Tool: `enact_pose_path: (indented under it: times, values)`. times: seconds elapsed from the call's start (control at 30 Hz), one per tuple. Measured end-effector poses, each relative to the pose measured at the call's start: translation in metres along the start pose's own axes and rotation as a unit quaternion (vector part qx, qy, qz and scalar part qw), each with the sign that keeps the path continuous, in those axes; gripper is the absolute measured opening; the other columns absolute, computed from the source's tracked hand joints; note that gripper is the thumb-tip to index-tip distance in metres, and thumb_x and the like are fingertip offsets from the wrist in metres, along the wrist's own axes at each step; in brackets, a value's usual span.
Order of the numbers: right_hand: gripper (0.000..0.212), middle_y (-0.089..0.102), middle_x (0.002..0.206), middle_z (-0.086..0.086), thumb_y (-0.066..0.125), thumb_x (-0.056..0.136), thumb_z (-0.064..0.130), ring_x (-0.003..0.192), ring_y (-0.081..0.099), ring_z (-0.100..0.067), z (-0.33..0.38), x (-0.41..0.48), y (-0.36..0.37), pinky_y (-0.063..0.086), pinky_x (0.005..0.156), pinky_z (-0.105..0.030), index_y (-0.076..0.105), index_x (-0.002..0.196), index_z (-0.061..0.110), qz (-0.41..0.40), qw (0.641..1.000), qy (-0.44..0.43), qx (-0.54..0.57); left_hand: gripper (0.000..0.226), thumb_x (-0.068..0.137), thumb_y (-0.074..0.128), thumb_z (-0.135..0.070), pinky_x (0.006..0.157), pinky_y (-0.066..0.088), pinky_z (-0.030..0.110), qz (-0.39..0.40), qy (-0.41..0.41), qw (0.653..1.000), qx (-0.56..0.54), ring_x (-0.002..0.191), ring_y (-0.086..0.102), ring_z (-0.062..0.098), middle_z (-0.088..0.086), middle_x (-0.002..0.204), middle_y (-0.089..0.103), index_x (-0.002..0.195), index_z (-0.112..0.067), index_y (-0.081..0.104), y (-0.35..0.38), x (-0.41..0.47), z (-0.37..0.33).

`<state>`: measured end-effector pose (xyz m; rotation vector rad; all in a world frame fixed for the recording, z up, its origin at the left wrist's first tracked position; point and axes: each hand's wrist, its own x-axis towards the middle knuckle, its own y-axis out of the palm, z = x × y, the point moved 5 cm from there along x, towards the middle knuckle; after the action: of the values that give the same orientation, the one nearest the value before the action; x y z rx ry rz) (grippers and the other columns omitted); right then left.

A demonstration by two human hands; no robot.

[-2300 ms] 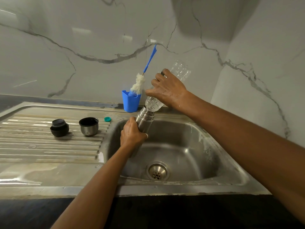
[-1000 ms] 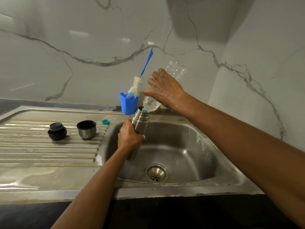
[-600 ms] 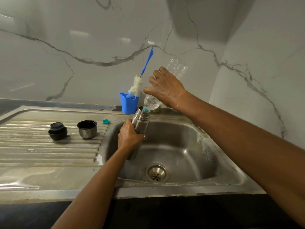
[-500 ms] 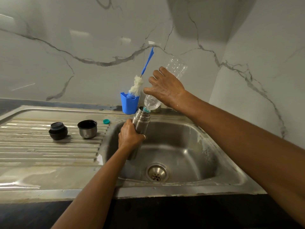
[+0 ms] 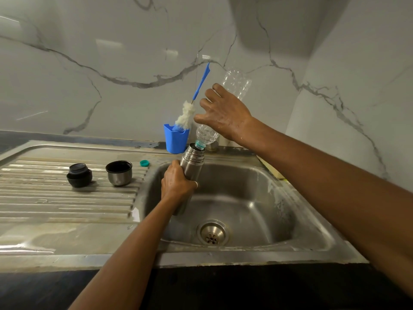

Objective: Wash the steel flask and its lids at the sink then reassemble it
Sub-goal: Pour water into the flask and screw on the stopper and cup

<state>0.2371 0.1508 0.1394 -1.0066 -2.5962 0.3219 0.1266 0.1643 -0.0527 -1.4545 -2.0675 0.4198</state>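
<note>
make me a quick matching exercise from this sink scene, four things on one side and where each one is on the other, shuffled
Things
1. steel flask
2. plastic bottle
3. bottle brush
4. teal cap

Places
A. standing in the blue holder
B. gripped by the left hand over the sink
C. lying on the drainboard
D. tipped neck-down in the right hand

Right pairs: 1-B, 2-D, 3-A, 4-C
</note>
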Motion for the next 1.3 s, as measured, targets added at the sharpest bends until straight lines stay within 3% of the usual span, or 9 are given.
enact_pose_path:
  times: [0.23, 0.47, 0.6, 0.73, 0.9, 0.97, 1.07, 1.2, 1.3]
  values:
    - [0.053, 0.05, 0.14, -0.012, 0.071, 0.093, 0.021, 0.138, 0.039, -0.036, 0.001, 0.002, -0.002, 0.022, 0.119, -0.052, 0.045, 0.139, 0.025, -0.018, 1.0, -0.005, 0.004, 0.061, 0.068, 0.09, -0.018, 0.079, 0.047, 0.033, 0.001, -0.002, 1.0, -0.006, 0.094, 0.058, 0.021, 0.004, 0.109, 0.061, 0.113, -0.017, 0.049, 0.0, -0.001, -0.001]
    - [0.056, 0.058, 0.121, -0.006, 0.075, 0.086, 0.029, 0.115, 0.053, -0.027, -0.011, -0.013, 0.018, 0.039, 0.098, -0.047, 0.049, 0.135, 0.024, 0.099, 0.961, 0.152, 0.209, 0.062, 0.069, 0.09, -0.021, 0.082, 0.05, 0.035, -0.003, -0.004, 1.0, -0.015, 0.095, 0.059, 0.021, 0.002, 0.106, 0.061, 0.117, -0.017, 0.051, -0.005, -0.001, -0.003]
    - [0.076, 0.051, 0.092, -0.001, 0.085, 0.074, 0.027, 0.087, 0.058, -0.023, -0.016, -0.029, 0.032, 0.048, 0.079, -0.04, 0.046, 0.139, 0.014, 0.171, 0.9, 0.214, 0.338, 0.06, 0.067, 0.09, -0.023, 0.087, 0.056, 0.044, -0.019, -0.012, 1.0, -0.012, 0.095, 0.062, 0.025, 0.002, 0.103, 0.062, 0.111, -0.02, 0.05, -0.012, -0.002, -0.006]
    - [0.093, 0.054, 0.104, -0.006, 0.092, 0.067, 0.039, 0.094, 0.057, -0.024, -0.013, -0.042, 0.044, 0.048, 0.076, -0.036, 0.041, 0.138, 0.006, 0.191, 0.805, 0.26, 0.498, 0.059, 0.068, 0.091, -0.022, 0.086, 0.055, 0.043, -0.027, -0.021, 0.999, -0.027, 0.094, 0.061, 0.024, 0.002, 0.102, 0.063, 0.106, -0.022, 0.046, -0.018, -0.005, -0.013]
    - [0.056, 0.058, 0.089, -0.003, 0.093, 0.069, 0.03, 0.074, 0.059, -0.016, 0.001, -0.052, 0.05, 0.043, 0.058, -0.026, 0.052, 0.101, 0.009, 0.168, 0.681, 0.289, 0.651, 0.063, 0.069, 0.091, -0.025, 0.082, 0.051, 0.037, -0.025, -0.017, 0.999, -0.027, 0.096, 0.059, 0.022, 0.001, 0.104, 0.06, 0.116, -0.019, 0.049, -0.03, -0.014, -0.028]
    - [0.054, 0.058, 0.083, -0.002, 0.095, 0.065, 0.031, 0.076, 0.061, -0.019, 0.009, -0.055, 0.051, 0.039, 0.051, -0.025, 0.053, 0.094, 0.012, 0.15, 0.642, 0.302, 0.689, 0.067, 0.069, 0.091, -0.025, 0.079, 0.045, 0.033, -0.031, -0.01, 0.999, -0.022, 0.094, 0.056, 0.019, 0.001, 0.106, 0.06, 0.122, -0.017, 0.05, -0.042, -0.016, -0.035]
    - [0.066, 0.066, 0.102, -0.008, 0.095, 0.063, 0.034, 0.091, 0.065, -0.024, 0.018, -0.057, 0.042, 0.043, 0.056, -0.026, 0.06, 0.112, 0.008, 0.112, 0.598, 0.308, 0.731, 0.071, 0.067, 0.092, -0.029, 0.081, 0.048, 0.035, -0.044, -0.004, 0.999, -0.011, 0.094, 0.056, 0.021, 0.003, 0.106, 0.06, 0.124, -0.015, 0.051, -0.068, -0.019, -0.048]
    - [0.035, 0.068, 0.091, -0.003, 0.089, 0.073, 0.023, 0.08, 0.066, -0.016, 0.02, -0.06, 0.019, 0.049, 0.062, -0.027, 0.064, 0.096, 0.015, 0.067, 0.536, 0.308, 0.783, 0.075, 0.062, 0.094, -0.032, 0.089, 0.056, 0.043, -0.07, -0.002, 0.997, -0.024, 0.099, 0.062, 0.024, 0.004, 0.107, 0.063, 0.123, -0.017, 0.052, -0.106, -0.026, -0.062]
    - [0.047, 0.074, 0.099, -0.003, 0.092, 0.068, 0.027, 0.088, 0.071, -0.019, 0.022, -0.052, 0.0, 0.06, 0.079, -0.037, 0.07, 0.107, 0.013, 0.049, 0.5, 0.311, 0.807, 0.071, 0.064, 0.093, -0.029, 0.09, 0.056, 0.042, -0.089, 0.004, 0.995, -0.04, 0.099, 0.062, 0.023, 0.003, 0.105, 0.062, 0.121, -0.016, 0.053, -0.137, -0.03, -0.069]
